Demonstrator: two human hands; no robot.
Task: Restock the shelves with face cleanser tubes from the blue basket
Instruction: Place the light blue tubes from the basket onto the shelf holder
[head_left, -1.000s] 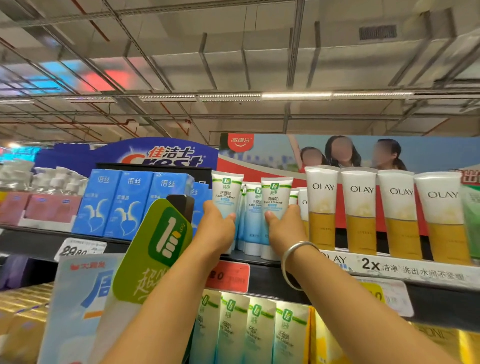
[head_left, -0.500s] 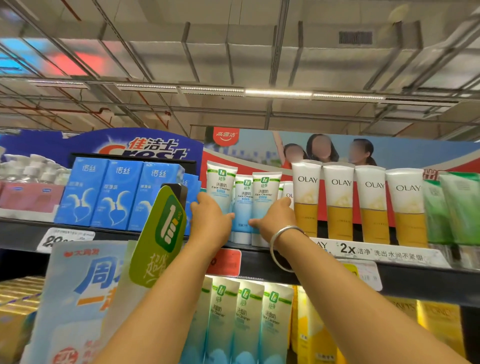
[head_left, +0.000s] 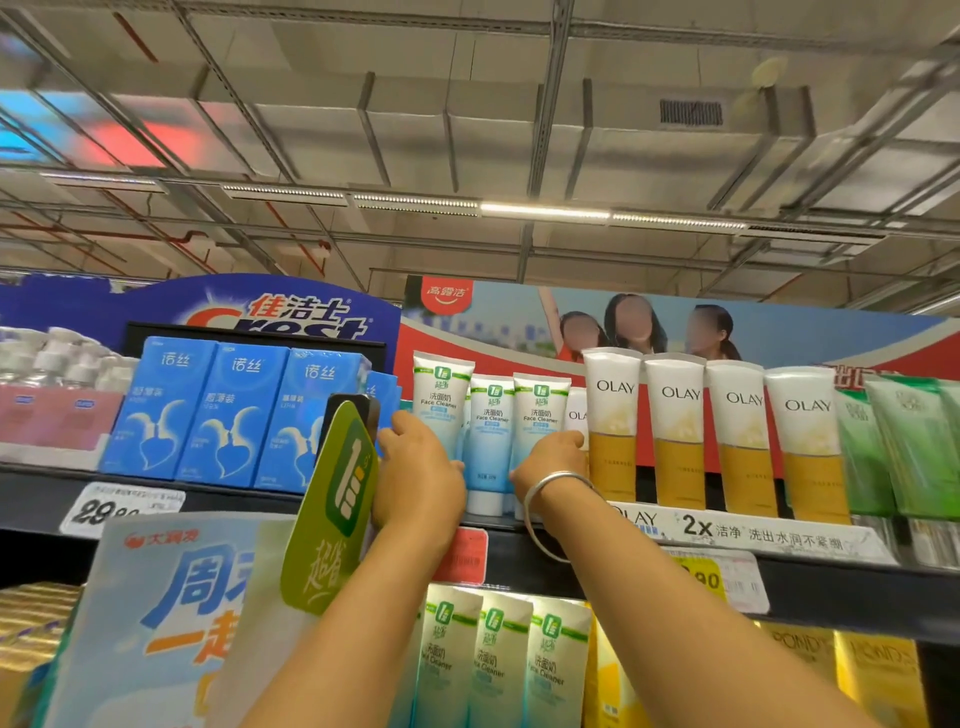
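Three white-and-blue face cleanser tubes stand cap-down on the top shelf (head_left: 831, 587), between blue boxes and Olay tubes. My left hand (head_left: 418, 478) grips the lower part of the left tube (head_left: 442, 397), which stands tallest. My right hand (head_left: 550, 460), a silver bangle on its wrist, holds the lower part of the right tube (head_left: 540, 410), with the fingers over its front. The middle tube (head_left: 491, 441) stands free between my hands. The blue basket is out of view.
Olay tubes (head_left: 680, 431) crowd the right tube, with green tubes (head_left: 893, 447) beyond. Blue boxes (head_left: 234, 410) stand on the left. A green promo tag (head_left: 337, 499) juts out by my left wrist. More cleanser tubes (head_left: 488, 660) fill the shelf below.
Both hands have slid down from the middle of the tubes to their lower ends. The view has shifted a little.
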